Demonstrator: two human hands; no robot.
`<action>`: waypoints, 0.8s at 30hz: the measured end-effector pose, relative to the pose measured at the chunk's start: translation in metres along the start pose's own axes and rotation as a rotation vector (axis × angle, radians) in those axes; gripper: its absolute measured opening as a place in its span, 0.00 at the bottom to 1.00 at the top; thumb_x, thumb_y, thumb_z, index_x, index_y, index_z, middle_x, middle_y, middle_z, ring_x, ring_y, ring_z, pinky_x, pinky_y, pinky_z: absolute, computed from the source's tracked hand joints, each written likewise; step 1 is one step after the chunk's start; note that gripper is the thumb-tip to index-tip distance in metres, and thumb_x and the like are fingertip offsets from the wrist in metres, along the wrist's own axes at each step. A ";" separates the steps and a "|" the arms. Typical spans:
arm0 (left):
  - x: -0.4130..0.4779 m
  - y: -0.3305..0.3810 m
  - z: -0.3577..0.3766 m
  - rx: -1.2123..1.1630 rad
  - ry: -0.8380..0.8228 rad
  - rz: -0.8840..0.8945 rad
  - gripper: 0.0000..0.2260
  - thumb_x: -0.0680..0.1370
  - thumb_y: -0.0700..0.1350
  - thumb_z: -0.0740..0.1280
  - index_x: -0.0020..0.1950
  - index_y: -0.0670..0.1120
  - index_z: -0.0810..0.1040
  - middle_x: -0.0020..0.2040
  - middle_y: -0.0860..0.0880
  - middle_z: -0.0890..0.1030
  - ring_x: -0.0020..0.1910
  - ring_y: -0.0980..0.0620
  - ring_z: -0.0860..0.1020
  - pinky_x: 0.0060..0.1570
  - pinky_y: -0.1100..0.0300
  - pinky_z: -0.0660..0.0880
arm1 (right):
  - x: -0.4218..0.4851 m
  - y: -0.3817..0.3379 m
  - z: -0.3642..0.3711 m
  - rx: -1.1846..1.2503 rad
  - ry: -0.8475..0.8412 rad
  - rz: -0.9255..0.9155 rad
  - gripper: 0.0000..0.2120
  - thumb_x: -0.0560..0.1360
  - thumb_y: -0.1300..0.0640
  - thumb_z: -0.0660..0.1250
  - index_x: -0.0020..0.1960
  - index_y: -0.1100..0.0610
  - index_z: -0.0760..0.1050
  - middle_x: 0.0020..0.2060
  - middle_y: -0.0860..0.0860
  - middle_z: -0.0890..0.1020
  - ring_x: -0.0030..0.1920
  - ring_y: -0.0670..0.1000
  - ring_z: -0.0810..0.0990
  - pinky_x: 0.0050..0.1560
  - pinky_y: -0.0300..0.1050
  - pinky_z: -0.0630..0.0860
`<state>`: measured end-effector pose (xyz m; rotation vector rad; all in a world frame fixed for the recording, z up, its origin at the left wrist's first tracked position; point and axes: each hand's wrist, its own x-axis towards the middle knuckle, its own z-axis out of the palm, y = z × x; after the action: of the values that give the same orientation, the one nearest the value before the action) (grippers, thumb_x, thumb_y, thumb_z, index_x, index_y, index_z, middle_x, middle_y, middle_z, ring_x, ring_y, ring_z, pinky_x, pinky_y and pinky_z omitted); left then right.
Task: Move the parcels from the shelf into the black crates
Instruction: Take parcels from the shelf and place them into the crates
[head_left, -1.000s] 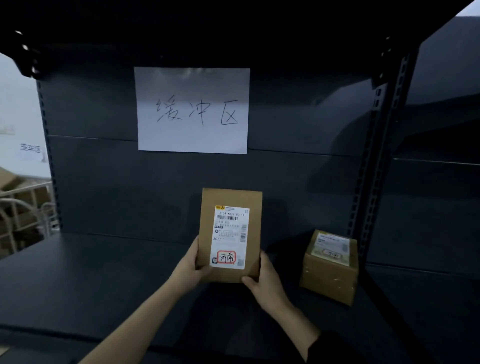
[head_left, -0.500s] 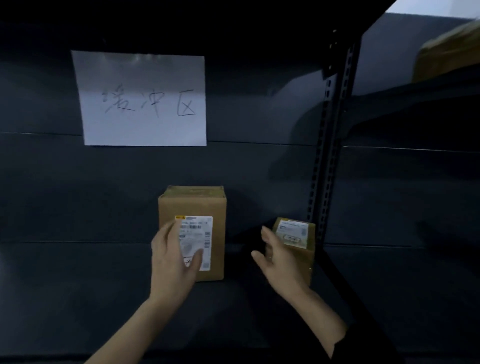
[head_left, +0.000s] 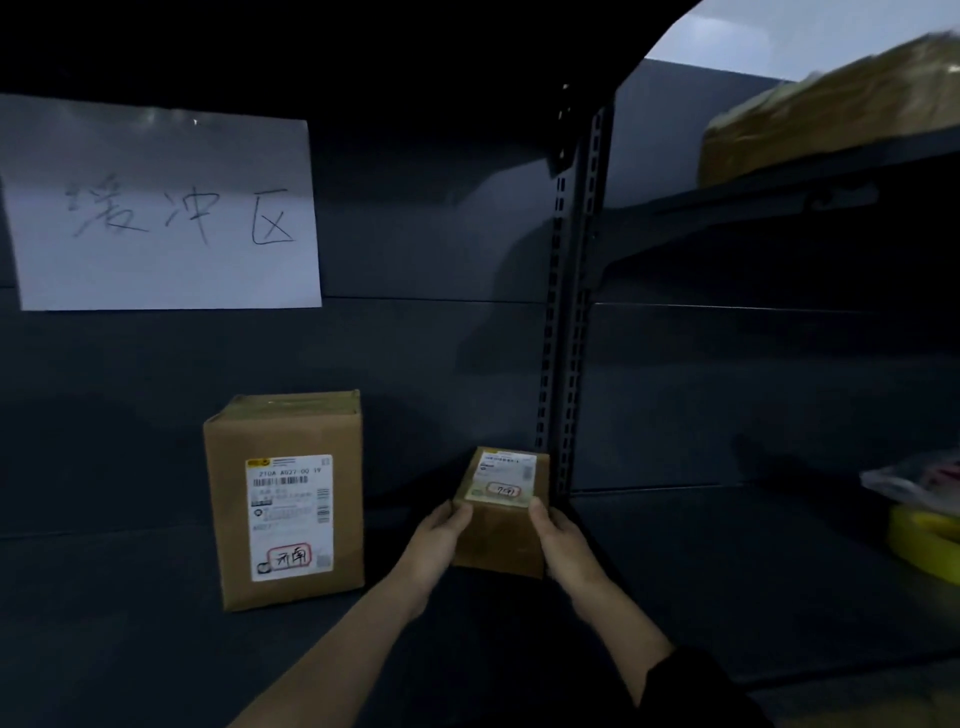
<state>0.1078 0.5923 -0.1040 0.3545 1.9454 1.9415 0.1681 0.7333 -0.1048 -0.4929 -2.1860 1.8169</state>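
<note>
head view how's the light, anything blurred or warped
Head view: dim throughout, shelf near black; big parcel has a readable label, small parcel a softer one; the parcel at top right is smeared by blur; faint glare on the sign near its top; the upright leans, likely wide-lens warp.

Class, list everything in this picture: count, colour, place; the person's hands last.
shelf: one, dark grey, across the view.
post: one, black, perforated, centre.
paper sign: one, white, back panel, upper left.
large parcel: one, brown, upright on shelf, left of centre.
small parcel: one, brown, beside the post.
wrapped bundle: one, brownish, top right.
yellow thing: one, right edge, cut off.
left hand: one, grips small parcel's left side.
right hand: one, grips its right side.
</note>
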 end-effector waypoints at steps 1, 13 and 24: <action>-0.002 -0.002 -0.002 -0.009 0.015 0.013 0.19 0.80 0.52 0.58 0.68 0.45 0.69 0.62 0.48 0.76 0.56 0.54 0.75 0.54 0.62 0.69 | 0.001 0.003 0.002 -0.001 0.011 -0.004 0.23 0.78 0.41 0.56 0.67 0.53 0.69 0.57 0.51 0.79 0.55 0.51 0.78 0.59 0.46 0.74; -0.042 -0.033 -0.049 0.127 0.232 0.169 0.07 0.78 0.38 0.63 0.55 0.40 0.69 0.54 0.40 0.75 0.54 0.48 0.74 0.58 0.55 0.71 | -0.015 0.024 0.037 -0.145 -0.141 -0.263 0.31 0.74 0.67 0.65 0.73 0.53 0.56 0.60 0.45 0.73 0.60 0.42 0.72 0.52 0.27 0.68; -0.085 -0.036 -0.112 0.392 0.464 0.255 0.07 0.76 0.38 0.67 0.52 0.46 0.73 0.48 0.49 0.79 0.49 0.50 0.77 0.46 0.62 0.71 | 0.002 0.022 0.075 -0.272 -0.119 -0.287 0.29 0.76 0.62 0.64 0.74 0.55 0.57 0.67 0.52 0.71 0.67 0.49 0.69 0.60 0.35 0.63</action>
<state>0.1394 0.4544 -0.1348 0.2805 2.7130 1.9070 0.1376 0.6706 -0.1410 -0.1125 -2.4505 1.4432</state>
